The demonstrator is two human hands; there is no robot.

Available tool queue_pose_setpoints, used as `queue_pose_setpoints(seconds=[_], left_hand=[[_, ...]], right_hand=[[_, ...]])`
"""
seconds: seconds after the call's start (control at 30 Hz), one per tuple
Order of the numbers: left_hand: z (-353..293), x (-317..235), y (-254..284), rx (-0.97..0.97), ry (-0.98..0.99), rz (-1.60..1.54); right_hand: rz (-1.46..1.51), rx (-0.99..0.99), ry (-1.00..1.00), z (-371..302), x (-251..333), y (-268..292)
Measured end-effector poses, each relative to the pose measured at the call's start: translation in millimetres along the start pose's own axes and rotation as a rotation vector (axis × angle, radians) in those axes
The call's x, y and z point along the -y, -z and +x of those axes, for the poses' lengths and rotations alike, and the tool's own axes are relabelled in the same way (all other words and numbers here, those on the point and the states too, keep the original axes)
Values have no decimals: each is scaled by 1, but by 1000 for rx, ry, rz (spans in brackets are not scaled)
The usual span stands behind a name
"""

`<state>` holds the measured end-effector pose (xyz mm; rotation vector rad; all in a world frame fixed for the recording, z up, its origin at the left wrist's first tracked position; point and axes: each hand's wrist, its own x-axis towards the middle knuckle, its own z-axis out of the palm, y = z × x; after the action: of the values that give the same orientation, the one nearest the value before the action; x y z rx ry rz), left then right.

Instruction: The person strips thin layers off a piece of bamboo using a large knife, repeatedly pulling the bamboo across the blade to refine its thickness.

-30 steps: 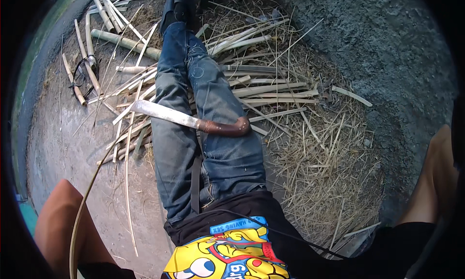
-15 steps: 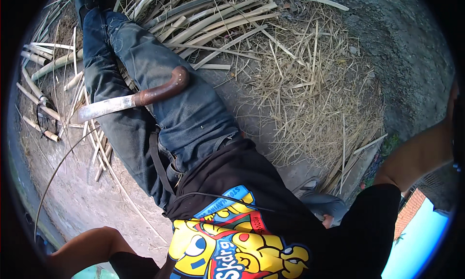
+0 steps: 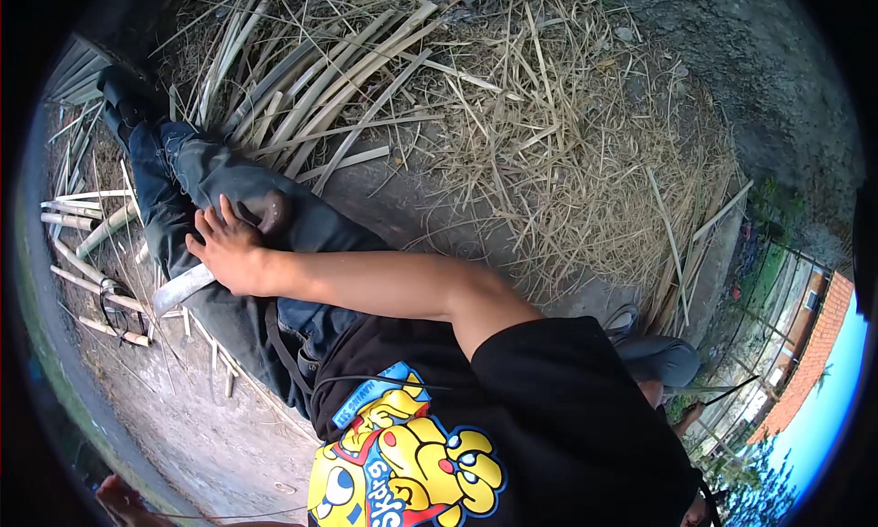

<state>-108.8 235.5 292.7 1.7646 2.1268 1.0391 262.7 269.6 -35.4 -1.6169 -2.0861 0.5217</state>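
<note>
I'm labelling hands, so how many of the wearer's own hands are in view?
2. The right hand lies over the large knife across the jeans; the left hand is at the lower-left, partly hidden in the dark rim.

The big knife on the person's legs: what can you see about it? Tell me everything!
The big knife lies across the jeans, its pale, metal-looking blade pointing to the person's left. The brown handle looks wooden and curves at its end. The right hand, fingers spread, is over the middle and hides where blade and handle meet. I can't tell whether it grips or only rests there.
</note>
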Motion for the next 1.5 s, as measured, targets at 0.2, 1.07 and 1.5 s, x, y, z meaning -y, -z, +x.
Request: queue_pose_setpoints(seconds=[0.2, 1.07, 1.5], left_hand=[[-113, 61, -171, 356, 168, -116], [-227, -162, -127, -23, 20, -530], [-181, -70, -101, -294, -70, -655]], right_hand=[[-117, 51, 9, -11, -6, -2], [1325, 117, 287, -112, 166, 178], [965, 29, 428, -62, 228, 162]])
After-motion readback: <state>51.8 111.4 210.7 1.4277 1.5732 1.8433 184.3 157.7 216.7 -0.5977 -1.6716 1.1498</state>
